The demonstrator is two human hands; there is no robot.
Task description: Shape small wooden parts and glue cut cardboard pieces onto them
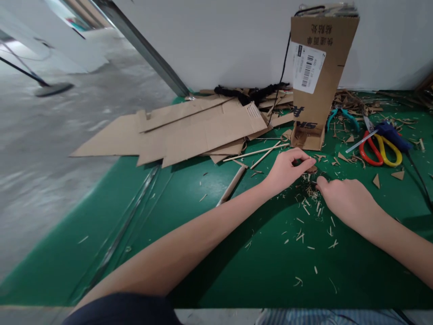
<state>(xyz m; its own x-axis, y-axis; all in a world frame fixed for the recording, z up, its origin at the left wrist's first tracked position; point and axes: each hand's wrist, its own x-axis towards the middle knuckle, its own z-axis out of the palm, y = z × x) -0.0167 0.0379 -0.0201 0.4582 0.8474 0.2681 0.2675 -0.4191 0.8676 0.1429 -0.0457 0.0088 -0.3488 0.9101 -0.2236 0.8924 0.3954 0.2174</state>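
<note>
Containers: one tall cardboard box (313,101), upright near the desk's (264,266) far edge; clear bundle at its top, contents unclear. Left hand (289,168) pinches one small brown piece (312,169) right of desk centre, above shavings (311,193). Right hand (347,198) closed around one dark thin thing (313,183), mostly hidden. Toward far right corner: one pliers (349,118), one scissors (381,151), one glue gun (392,135).

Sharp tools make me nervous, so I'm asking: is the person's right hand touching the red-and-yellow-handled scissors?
Apart. The head view shows a strip of green tabletop between the right hand and the scissors.
</note>
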